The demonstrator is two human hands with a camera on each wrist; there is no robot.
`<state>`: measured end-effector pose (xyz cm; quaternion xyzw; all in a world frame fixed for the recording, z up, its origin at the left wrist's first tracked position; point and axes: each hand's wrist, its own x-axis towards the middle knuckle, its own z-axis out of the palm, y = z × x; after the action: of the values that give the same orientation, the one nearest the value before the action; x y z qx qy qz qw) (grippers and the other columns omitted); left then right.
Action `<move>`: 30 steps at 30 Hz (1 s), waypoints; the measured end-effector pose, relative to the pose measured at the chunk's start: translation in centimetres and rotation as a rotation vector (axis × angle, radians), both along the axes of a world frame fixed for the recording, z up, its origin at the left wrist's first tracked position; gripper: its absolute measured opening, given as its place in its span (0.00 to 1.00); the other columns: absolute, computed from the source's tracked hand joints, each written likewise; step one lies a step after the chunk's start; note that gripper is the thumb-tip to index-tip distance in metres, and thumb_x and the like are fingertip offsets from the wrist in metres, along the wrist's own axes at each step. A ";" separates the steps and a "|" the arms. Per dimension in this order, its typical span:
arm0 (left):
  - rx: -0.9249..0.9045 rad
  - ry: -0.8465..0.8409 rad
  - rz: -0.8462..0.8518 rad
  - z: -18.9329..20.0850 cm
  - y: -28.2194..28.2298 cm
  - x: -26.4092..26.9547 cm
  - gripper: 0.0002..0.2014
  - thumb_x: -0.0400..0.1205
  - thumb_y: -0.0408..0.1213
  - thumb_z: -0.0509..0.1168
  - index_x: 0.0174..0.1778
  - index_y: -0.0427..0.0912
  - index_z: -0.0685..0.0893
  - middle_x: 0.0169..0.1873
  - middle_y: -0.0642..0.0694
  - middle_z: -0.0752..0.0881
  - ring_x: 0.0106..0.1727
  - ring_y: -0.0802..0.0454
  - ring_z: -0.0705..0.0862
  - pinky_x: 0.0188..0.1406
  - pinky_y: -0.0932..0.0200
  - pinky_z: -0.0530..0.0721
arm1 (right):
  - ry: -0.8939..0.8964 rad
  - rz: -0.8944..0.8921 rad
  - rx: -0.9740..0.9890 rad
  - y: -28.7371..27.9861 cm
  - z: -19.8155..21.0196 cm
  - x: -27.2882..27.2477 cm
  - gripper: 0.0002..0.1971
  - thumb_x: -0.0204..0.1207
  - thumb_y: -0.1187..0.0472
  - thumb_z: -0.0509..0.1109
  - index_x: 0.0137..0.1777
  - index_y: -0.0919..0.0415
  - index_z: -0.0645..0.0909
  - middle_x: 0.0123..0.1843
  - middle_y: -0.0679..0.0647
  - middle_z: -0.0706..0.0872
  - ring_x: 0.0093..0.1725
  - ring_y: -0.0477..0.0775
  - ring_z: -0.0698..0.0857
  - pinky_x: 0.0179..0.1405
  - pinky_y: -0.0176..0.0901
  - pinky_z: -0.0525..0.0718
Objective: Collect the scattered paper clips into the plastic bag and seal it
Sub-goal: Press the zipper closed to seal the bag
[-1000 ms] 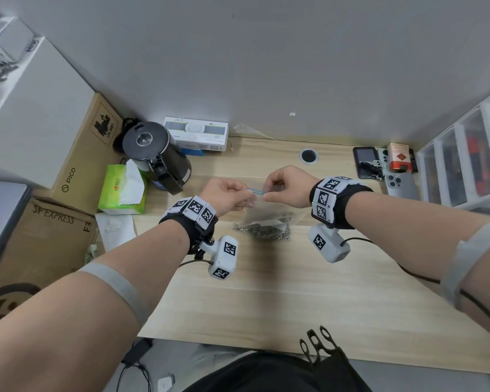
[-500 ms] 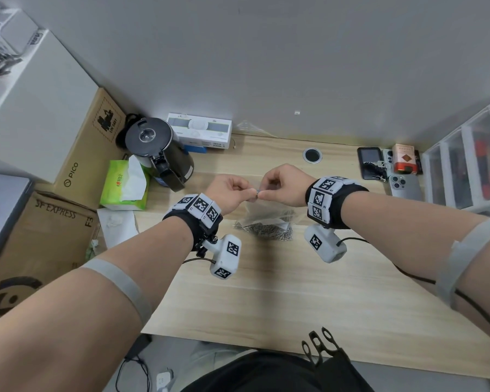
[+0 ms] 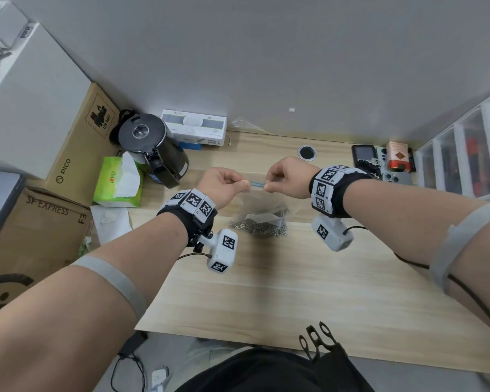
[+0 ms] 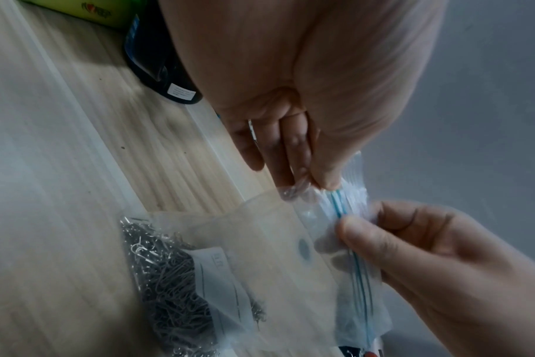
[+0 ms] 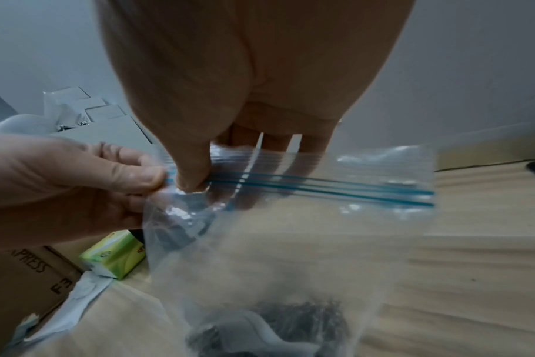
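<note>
while "sf express" shows, hands (image 3: pixel 224 183) pinch bag (image 3: pixel 262 206)

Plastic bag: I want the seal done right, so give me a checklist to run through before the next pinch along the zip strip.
1. Paper clips inside the plastic bag, sitting at its bottom: ok.
2. Left hand pinches the bag's top at the zip strip: ok.
3. Right hand pinches the strip beside the left: ok.
4. Strip stretched straight between the hands: ok.
5. Strip pressed shut along its whole length: cannot tell.
6. Stray clips on the table: none seen near the bag; ok.
</note>
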<state>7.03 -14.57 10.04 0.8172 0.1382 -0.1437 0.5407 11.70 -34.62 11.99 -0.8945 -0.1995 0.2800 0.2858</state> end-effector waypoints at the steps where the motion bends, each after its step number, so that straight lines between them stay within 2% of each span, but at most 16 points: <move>1: 0.009 0.002 0.024 -0.1 0.4 0.1 0.07 0.76 0.37 0.76 0.43 0.36 0.92 0.36 0.47 0.93 0.36 0.63 0.88 0.44 0.69 0.83 | -0.005 0.003 -0.019 -0.5 0.0 0.1 0.05 0.75 0.53 0.74 0.44 0.53 0.87 0.40 0.45 0.87 0.46 0.50 0.86 0.50 0.42 0.83; 3: 0.025 0.018 0.047 -0.2 1.0 0.2 0.05 0.75 0.38 0.77 0.40 0.40 0.93 0.38 0.46 0.94 0.43 0.55 0.90 0.53 0.61 0.85 | -0.013 0.006 -0.051 -1.5 -0.1 0.3 0.06 0.75 0.53 0.74 0.44 0.54 0.87 0.42 0.46 0.88 0.49 0.51 0.86 0.53 0.45 0.84; 7: 0.021 -0.001 0.062 -0.4 1.9 0.0 0.04 0.74 0.39 0.76 0.34 0.45 0.92 0.38 0.46 0.94 0.46 0.51 0.91 0.60 0.53 0.85 | -0.024 0.004 -0.105 -3.0 -0.4 0.1 0.05 0.75 0.52 0.74 0.43 0.52 0.86 0.44 0.48 0.89 0.50 0.52 0.86 0.56 0.50 0.85; 9: 0.015 -0.002 0.078 -0.5 2.5 0.0 0.04 0.73 0.40 0.76 0.34 0.45 0.93 0.37 0.47 0.94 0.48 0.49 0.91 0.60 0.53 0.86 | -0.019 -0.015 -0.118 -3.6 -0.5 0.0 0.06 0.75 0.52 0.74 0.44 0.53 0.87 0.45 0.48 0.89 0.50 0.53 0.86 0.56 0.51 0.85; 14: 0.010 -0.016 0.094 -0.5 3.0 -0.2 0.04 0.75 0.36 0.75 0.34 0.43 0.92 0.36 0.46 0.93 0.40 0.58 0.88 0.53 0.62 0.84 | -0.019 -0.039 -0.119 -4.5 -0.7 -0.1 0.04 0.75 0.53 0.74 0.44 0.52 0.87 0.40 0.44 0.86 0.47 0.51 0.85 0.52 0.45 0.83; 17: -0.032 0.015 0.117 -0.7 3.0 -0.2 0.04 0.71 0.38 0.76 0.33 0.43 0.91 0.35 0.43 0.92 0.38 0.54 0.88 0.52 0.57 0.86 | -0.023 -0.072 -0.097 -4.5 -0.7 -0.2 0.04 0.75 0.54 0.74 0.43 0.53 0.87 0.37 0.42 0.84 0.43 0.50 0.83 0.47 0.41 0.81; 20: -0.132 0.062 0.141 -0.7 2.7 -0.1 0.04 0.78 0.30 0.71 0.37 0.36 0.85 0.31 0.41 0.87 0.35 0.49 0.83 0.48 0.53 0.85 | 0.009 -0.088 -0.064 -4.3 -0.5 -0.3 0.05 0.77 0.56 0.72 0.45 0.56 0.88 0.40 0.46 0.88 0.45 0.50 0.87 0.50 0.44 0.85; 22: -0.155 0.087 0.118 -0.7 2.5 0.0 0.07 0.81 0.27 0.67 0.37 0.37 0.81 0.30 0.42 0.84 0.33 0.49 0.80 0.46 0.53 0.83 | 0.025 -0.075 -0.067 -4.3 -0.5 -0.4 0.06 0.78 0.56 0.71 0.47 0.57 0.88 0.43 0.49 0.90 0.47 0.51 0.88 0.53 0.47 0.86; 25: -0.165 0.107 0.058 -0.7 2.3 0.1 0.08 0.80 0.26 0.69 0.36 0.39 0.81 0.29 0.42 0.83 0.31 0.50 0.78 0.45 0.52 0.81 | 0.032 -0.065 -0.069 -4.1 -0.5 -0.6 0.07 0.79 0.56 0.69 0.49 0.58 0.86 0.44 0.48 0.89 0.49 0.52 0.87 0.54 0.46 0.85; 28: -0.110 0.075 -0.006 -1.0 2.1 0.0 0.07 0.79 0.29 0.72 0.38 0.43 0.83 0.29 0.46 0.85 0.29 0.55 0.80 0.42 0.59 0.81 | 0.004 -0.044 -0.081 -3.7 -0.5 -0.8 0.10 0.75 0.53 0.74 0.53 0.56 0.84 0.45 0.48 0.86 0.47 0.51 0.84 0.49 0.42 0.81; 30: -0.085 0.034 -0.045 -1.0 1.9 0.0 0.06 0.79 0.30 0.73 0.39 0.44 0.86 0.25 0.51 0.84 0.26 0.61 0.80 0.37 0.67 0.81 | -0.008 -0.028 -0.081 -3.2 -0.6 -0.9 0.14 0.72 0.51 0.77 0.54 0.56 0.83 0.47 0.50 0.86 0.48 0.53 0.84 0.51 0.45 0.83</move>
<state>6.99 -12.71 9.07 0.7937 0.1227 -0.1757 0.5693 10.78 -37.80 11.38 -0.9091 -0.1766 0.2804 0.2525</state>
